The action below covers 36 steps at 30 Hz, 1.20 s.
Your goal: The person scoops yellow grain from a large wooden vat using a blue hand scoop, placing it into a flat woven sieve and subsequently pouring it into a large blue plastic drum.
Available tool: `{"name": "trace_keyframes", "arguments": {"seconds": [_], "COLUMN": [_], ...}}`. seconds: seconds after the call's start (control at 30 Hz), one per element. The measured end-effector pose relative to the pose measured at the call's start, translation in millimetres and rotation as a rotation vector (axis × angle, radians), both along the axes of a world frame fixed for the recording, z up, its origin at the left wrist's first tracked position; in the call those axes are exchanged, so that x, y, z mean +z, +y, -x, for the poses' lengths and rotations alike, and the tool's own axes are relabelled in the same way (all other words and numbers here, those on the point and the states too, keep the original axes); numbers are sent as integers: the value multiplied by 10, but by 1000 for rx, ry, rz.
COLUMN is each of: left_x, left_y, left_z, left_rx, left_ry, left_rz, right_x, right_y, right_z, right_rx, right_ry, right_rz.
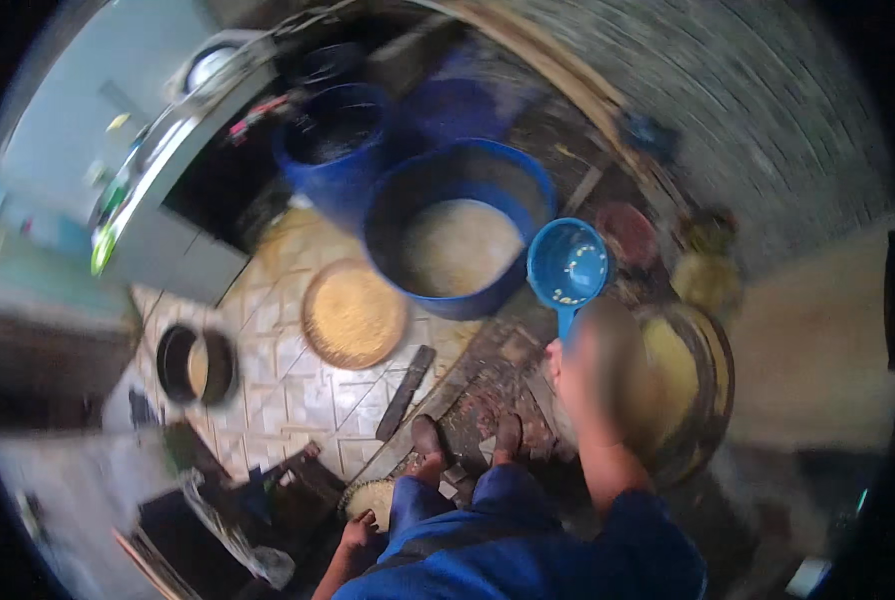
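Note:
My right hand point(556, 364) grips the handle of a blue plastic dipper point(569, 262) with a few pale grains or beans stuck inside. The dipper is beside the right rim of a large blue tub point(526, 161) that holds cloudy, pale liquid. Part of my right forearm is blurred, and behind it lies a wide round container point(729, 367) with yellowish contents. My left hand point(361, 529) hangs low by my left thigh, near a round container of pale grains point(369, 499); whether it touches anything is unclear.
A round tray of yellow grain point(354, 313) and a dark pot point(174, 364) stand on the tiled floor. A dark wooden plank point(406, 394) lies near my feet. Behind are a blue barrel point(320, 180) and a red bowl point(627, 234). A counter point(170, 247) stands at left.

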<state>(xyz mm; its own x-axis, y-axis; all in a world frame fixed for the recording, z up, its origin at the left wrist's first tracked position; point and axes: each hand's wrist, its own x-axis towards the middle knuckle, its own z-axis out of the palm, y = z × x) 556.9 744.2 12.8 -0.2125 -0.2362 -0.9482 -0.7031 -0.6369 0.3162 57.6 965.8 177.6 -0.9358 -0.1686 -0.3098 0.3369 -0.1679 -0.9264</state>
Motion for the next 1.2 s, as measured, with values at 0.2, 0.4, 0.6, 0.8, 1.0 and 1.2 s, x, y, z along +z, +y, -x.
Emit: {"name": "trace_keyframes", "arguments": {"seconds": [0.2,0.4,0.6,0.8,1.0,1.2], "left_x": [-234,844,431,211,305,536], "left_y": [-337,292,-2,95,62,316], "left_z": [449,1722,1543,1326,1147,1110], "left_rx": [-888,-520,-2002,-1451,-1133,-970], "left_ry": [265,76,499,284,259,258], "left_rz": [418,100,701,428,380,265], "right_x": [-705,-1731,-2493,-3468,-3489,-3687], "right_y": [2310,3951,4324,3667,2882,2492], "right_z": [127,-350,-691,-1017,-577,-218], "right_rx": [-296,191,198,647,453,235], "right_ry": [57,-495,-804,-700,-776,-757], "right_rz": [-1088,-1637,-1390,-1270,-1072,-932]}}
